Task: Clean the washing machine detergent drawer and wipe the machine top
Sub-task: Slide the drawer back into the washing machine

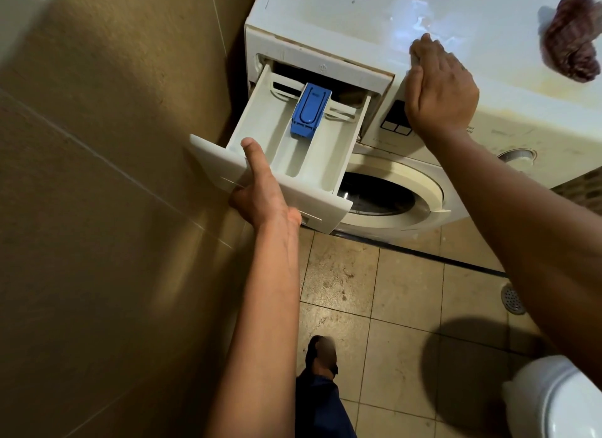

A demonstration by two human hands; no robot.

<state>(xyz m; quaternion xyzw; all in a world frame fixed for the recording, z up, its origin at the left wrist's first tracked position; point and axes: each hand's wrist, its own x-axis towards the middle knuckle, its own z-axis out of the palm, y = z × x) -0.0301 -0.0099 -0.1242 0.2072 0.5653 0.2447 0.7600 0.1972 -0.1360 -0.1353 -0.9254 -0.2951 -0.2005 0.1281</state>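
The white detergent drawer (312, 163) is pulled far out of the washing machine (358, 20), with a blue insert (309, 110) in its middle compartment. My left hand (260, 193) grips the drawer's front panel, thumb over the top edge and fingers underneath. My right hand (439, 88) rests flat on the front edge of the machine top, fingers straight. A crumpled maroon cloth (570, 36) lies on the machine top to the far right, apart from both hands.
A beige tiled wall (97, 176) stands close on the left of the drawer. The round door (407, 193) sits below the drawer. On the tiled floor are a drain (513, 299) and a white toilet (560, 401) at lower right. My foot (321, 356) stands below.
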